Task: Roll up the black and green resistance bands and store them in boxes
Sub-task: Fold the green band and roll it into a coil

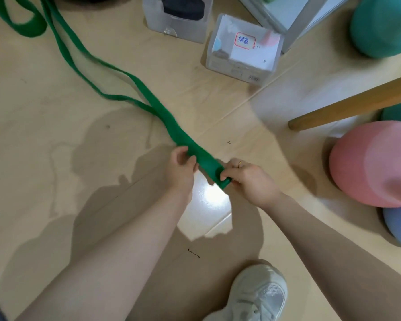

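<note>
Green band (116, 72) mostly lies loose across the floor (56, 158) — rolling's barely begun. Far box (176, 22) looks to hold a dark roll, probably the black one; labelled box (241, 56) waits for green. Left hand (183, 167) grips the strap, right hand (250, 181) pinches its folded end.

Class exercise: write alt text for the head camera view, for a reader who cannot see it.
Two hands hold the near end of a long green band, the left hand pinching its edge and the right hand starting to roll it. The rest trails across the floor past two clear boxes, one holding a black roll, the other labelled.
</note>
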The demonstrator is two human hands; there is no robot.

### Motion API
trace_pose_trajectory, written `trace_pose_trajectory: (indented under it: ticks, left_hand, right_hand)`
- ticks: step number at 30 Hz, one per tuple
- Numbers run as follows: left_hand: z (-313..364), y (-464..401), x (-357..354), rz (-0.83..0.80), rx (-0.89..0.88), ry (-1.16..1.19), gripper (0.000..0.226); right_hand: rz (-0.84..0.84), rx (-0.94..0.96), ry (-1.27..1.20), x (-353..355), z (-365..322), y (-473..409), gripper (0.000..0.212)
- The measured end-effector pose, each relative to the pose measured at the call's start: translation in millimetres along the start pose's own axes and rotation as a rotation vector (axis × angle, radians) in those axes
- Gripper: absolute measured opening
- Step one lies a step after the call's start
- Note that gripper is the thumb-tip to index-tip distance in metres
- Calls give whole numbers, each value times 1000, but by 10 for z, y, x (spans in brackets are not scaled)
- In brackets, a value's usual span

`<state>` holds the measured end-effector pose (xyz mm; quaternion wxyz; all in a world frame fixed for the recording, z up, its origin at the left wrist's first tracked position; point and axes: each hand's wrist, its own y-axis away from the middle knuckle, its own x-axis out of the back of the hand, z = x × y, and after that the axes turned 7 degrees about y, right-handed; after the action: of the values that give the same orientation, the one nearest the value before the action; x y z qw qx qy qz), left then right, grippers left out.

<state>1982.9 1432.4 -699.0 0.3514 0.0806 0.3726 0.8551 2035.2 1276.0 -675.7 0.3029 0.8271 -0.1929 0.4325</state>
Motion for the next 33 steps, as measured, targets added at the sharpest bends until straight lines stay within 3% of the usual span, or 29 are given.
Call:
trace_pose_trajectory:
  ticks: [2, 6, 12, 18, 20, 24, 28, 33]
  left_hand:
    - [-136, 50, 160, -55, 56, -172, 22]
    - [-248, 107, 214, -145, -30, -557, 28]
    - [-389, 166, 93, -128, -95, -707, 43]
    - [-447, 106, 170, -117, -490, -1443, 39]
    - [-397, 125, 177, -94, -620, -1443, 31]
    - [-435, 129, 224, -251, -806, -1552, 23]
    - [-464, 183, 234, -311, -726, -1637, 46]
    - [-436, 264, 243, -407, -559, -1736, 61]
  right_hand:
    - [-143, -55, 9, -98, 33, 27, 19]
    - [-150, -67, 78, -227, 31, 73, 19]
    - [-134, -102, 61, -277, 139, 142, 27]
    - [-99, -54, 35, -371, 227, 124, 30]
    - [-77, -54, 9, -412, 268, 132, 31]
    - [-15, -8, -108, -502, 382, 114, 33]
    - [13, 12, -173, -538, 446, 75, 26]
    - [-82, 66, -199, -408, 473, -20, 19]
